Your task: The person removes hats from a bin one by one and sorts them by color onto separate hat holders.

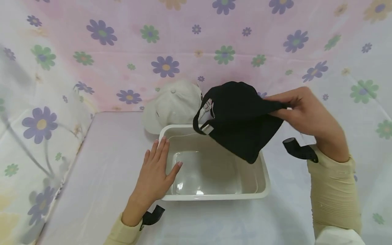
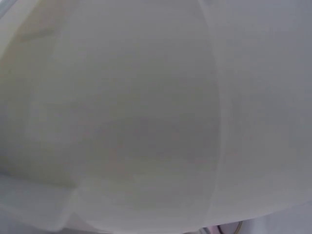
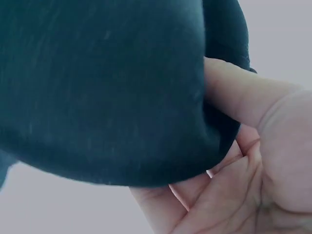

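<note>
In the head view my right hand (image 1: 309, 110) pinches a black baseball cap (image 1: 242, 112) by its brim, holding it above the right back part of a white plastic basin (image 1: 214, 196). The cap's back strap with a metal buckle points left. Up close in the right wrist view, the thumb (image 3: 234, 90) lies against the dark brim (image 3: 112, 122), with fingers under it. My left hand (image 1: 154, 173) rests with fairly straight fingers on the basin's left rim, its thumb over the inside. Pale, blurred surfaces fill the left wrist view, and no hand shows there.
A white baseball cap (image 1: 176, 105) sits behind the basin, against the flowered backdrop (image 1: 183, 41). The basin stands on a pale cloth-covered surface (image 1: 113, 149). Flowered cloth also rises at the left and right sides.
</note>
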`<move>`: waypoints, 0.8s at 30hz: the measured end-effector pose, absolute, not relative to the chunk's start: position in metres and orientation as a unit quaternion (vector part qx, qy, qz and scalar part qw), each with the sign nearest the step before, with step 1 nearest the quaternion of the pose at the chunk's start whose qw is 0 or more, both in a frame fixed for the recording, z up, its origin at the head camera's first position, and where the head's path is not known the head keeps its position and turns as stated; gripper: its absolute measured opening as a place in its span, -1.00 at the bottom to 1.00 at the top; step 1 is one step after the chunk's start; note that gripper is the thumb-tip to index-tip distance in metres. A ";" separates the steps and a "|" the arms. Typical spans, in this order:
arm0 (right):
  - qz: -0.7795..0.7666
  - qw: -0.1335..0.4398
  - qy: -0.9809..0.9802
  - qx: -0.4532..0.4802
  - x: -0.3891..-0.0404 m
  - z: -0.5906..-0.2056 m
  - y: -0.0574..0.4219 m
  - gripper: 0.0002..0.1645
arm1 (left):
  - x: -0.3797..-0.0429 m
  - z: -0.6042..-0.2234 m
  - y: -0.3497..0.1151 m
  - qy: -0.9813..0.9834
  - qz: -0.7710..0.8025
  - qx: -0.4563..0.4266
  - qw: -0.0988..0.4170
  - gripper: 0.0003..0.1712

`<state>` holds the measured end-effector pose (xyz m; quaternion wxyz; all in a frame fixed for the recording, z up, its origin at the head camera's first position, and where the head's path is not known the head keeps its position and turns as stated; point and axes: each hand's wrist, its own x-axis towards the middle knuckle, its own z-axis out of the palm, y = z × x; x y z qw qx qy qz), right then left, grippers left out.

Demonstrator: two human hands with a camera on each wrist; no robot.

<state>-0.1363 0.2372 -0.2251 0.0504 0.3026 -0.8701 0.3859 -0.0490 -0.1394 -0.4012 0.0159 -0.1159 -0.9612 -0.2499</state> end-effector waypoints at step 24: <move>0.312 0.036 -0.932 0.181 -0.280 -0.231 0.268 -0.62 | -0.049 -0.400 -0.141 -0.961 -0.249 -0.116 0.014 -0.05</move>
